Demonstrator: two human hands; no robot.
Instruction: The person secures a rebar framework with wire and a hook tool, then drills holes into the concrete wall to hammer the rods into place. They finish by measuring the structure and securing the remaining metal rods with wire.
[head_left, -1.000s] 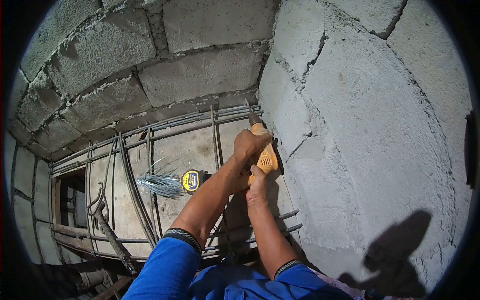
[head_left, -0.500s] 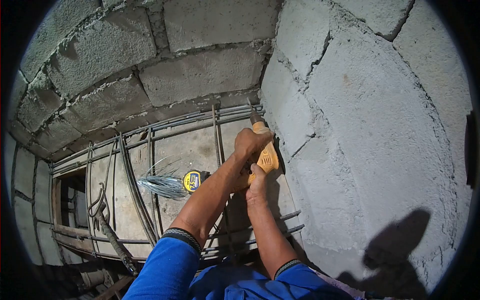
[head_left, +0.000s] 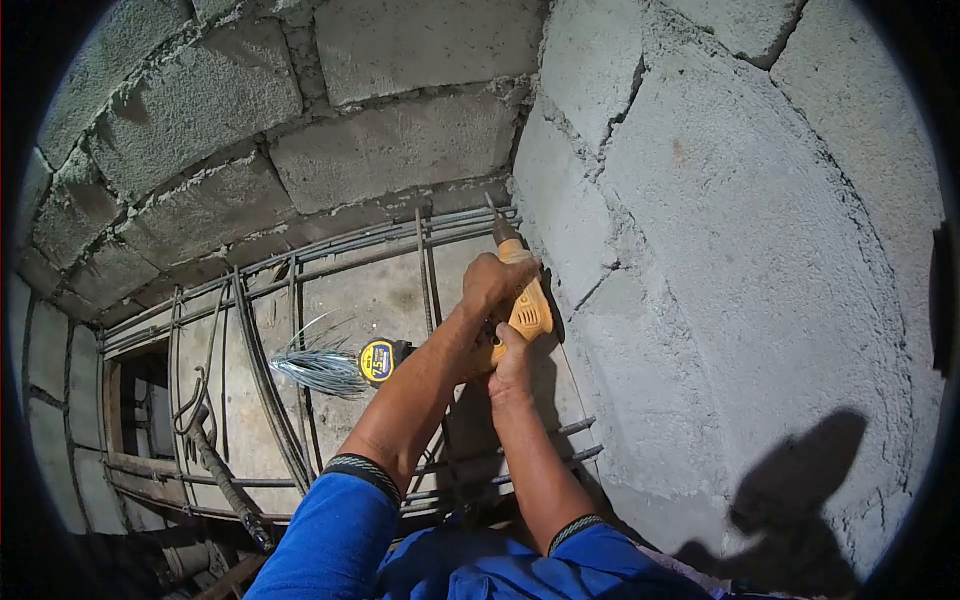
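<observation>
Both hands are closed on an orange power drill [head_left: 530,310], tilted so its long bit points to the block wall near the corner. My left hand [head_left: 488,282] wraps over the front of the body, just behind the dark chuck [head_left: 505,231]. Lower down, my right hand [head_left: 511,365] grips the rear handle, its thumb on the near side; most of its fingers are hidden. The bit tip overlaps the base of the back wall [head_left: 395,150]. Beside my left forearm lies a yellow and black tape measure [head_left: 378,361], with a bundle of tie wire [head_left: 318,371] touching its left side.
Steel bars [head_left: 350,245] run along the back wall, with crossing bars [head_left: 262,385] over the slab. A rough plastered wall [head_left: 700,270] rises close on the right. At left are a wrapped-handled hooked tool [head_left: 222,465] and a wood-framed opening [head_left: 113,400].
The whole view has shifted slightly, so the walls, drill and hands sit a little further left. Both hands keep the same grip on the drill.
</observation>
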